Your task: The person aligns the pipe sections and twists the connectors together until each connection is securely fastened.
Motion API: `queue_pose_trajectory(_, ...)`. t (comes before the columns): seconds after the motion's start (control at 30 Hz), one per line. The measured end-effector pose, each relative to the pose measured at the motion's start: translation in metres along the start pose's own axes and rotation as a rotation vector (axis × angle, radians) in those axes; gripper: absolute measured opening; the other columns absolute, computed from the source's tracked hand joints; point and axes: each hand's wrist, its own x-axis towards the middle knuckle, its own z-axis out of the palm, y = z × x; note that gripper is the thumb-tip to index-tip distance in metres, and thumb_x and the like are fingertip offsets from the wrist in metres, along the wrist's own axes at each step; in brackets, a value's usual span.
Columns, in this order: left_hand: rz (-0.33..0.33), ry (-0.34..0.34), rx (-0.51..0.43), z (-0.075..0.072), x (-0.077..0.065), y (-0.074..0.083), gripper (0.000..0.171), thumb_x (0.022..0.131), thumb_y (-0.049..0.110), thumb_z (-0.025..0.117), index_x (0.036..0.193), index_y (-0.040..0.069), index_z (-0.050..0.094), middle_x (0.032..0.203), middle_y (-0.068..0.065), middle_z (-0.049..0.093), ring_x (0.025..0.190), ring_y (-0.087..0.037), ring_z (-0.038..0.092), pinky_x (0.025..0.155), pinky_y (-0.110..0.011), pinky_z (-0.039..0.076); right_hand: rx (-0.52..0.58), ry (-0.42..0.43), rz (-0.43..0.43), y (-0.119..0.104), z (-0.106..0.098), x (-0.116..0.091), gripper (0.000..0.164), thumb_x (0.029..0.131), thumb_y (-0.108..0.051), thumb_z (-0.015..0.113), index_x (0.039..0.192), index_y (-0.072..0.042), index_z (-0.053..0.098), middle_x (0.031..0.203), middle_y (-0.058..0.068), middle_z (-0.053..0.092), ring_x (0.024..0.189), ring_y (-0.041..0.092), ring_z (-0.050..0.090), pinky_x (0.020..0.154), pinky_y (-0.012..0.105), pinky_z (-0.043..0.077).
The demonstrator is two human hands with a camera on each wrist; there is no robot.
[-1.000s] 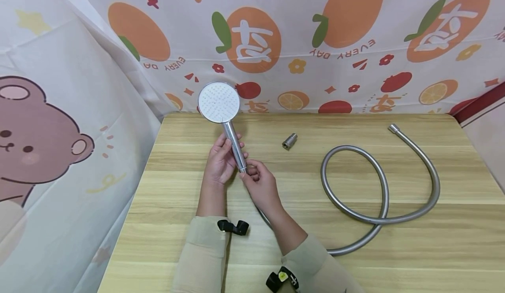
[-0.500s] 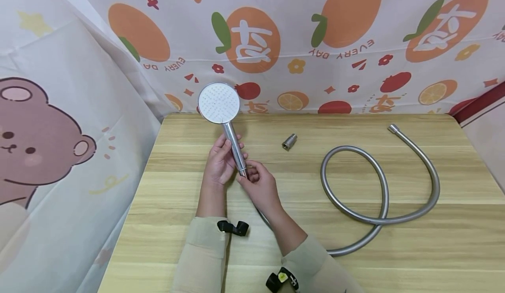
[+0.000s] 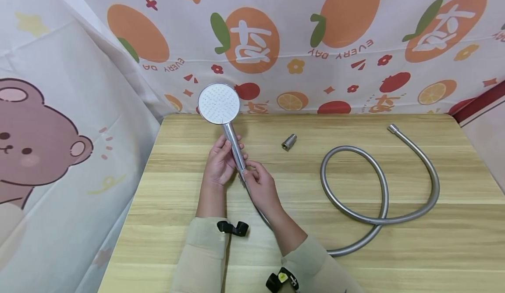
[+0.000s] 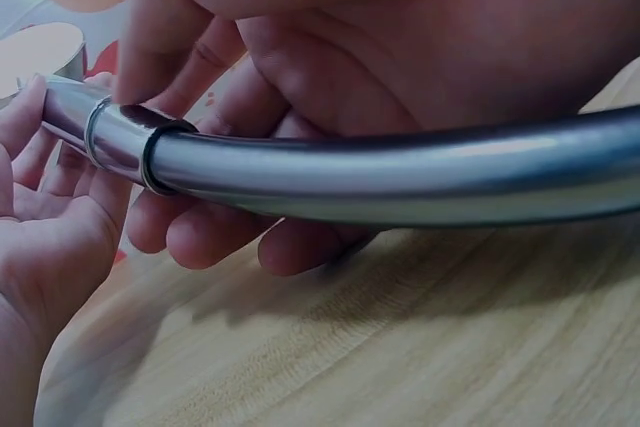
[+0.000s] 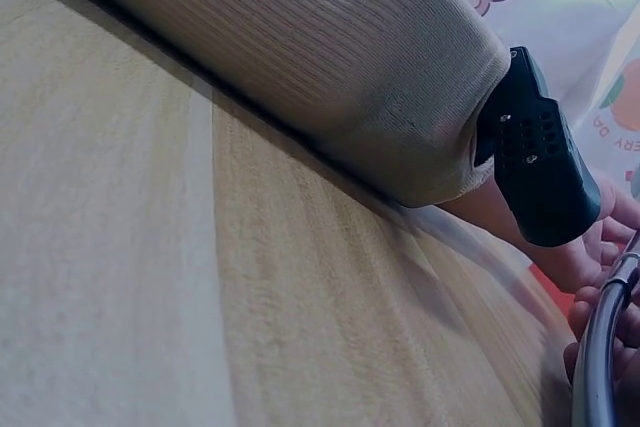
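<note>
A chrome shower head (image 3: pixel 219 103) with a round white spray face tilts up near the table's far edge. My left hand (image 3: pixel 221 166) grips its handle, thumb along the front. Just below, at the handle's lower end, my right hand (image 3: pixel 262 190) pinches the end nut (image 4: pixel 125 142) of the grey shower hose (image 3: pixel 355 151). In the left wrist view the nut meets the handle in line, and the hose curves away below the right palm. The right wrist view catches only part of the hose and fingers at its right edge.
A small metal threaded fitting (image 3: pixel 289 142) lies on the wooden table (image 3: pixel 189 152) right of the hands. The hose loops across the right side, its free end (image 3: pixel 393 128) toward the back. A fruit-print curtain (image 3: pixel 307 43) hangs behind the table.
My right thumb has shifted from the left side of the hose nut onto its front, and the fingers have rolled round it. The left hand and shower head stay almost still.
</note>
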Motion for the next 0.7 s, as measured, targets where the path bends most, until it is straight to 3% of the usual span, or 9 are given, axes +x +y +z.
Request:
queue_pose_trajectory(0.17,0.003,-0.015,-0.004,0.0001,0.0005,0.0008,0.032,0.101,0.009,0.052,0.133,0.01,0.056,0.116,-0.008,0.066,0.094,-0.019,0.068,0.077,-0.038,0.063,-0.051,0.015,-0.035,-0.0001,0.0003,0.0013,0.036,0.091,-0.025,0.071,0.125,-0.018,0.062,0.098,0.001,0.068,0.081,0.013,0.062,0.07,0.025,0.055)
queue_pose_trajectory(0.33,0.0,-0.023,-0.019,0.0002,0.0014,0.001,0.032,0.103,0.008,0.049,0.134,0.01,0.056,0.116,-0.009,0.066,0.094,-0.02,0.068,0.076,-0.038,0.063,-0.053,0.038,-0.061,-0.0001,0.0005,0.0024,0.039,0.086,-0.017,0.076,0.123,-0.014,0.063,0.095,0.003,0.066,0.08,0.012,0.059,0.069,0.023,0.054)
queue_pose_trajectory(0.7,0.0,-0.009,-0.002,0.0014,0.0011,0.0014,0.044,0.102,0.008,0.05,0.144,0.002,0.042,0.116,-0.008,0.066,0.094,-0.019,0.069,0.076,-0.038,0.063,-0.037,0.04,-0.055,-0.0022,0.0002,0.0008,0.028,0.095,-0.019,0.064,0.123,-0.02,0.063,0.092,0.003,0.068,0.075,0.013,0.059,0.063,0.024,0.052)
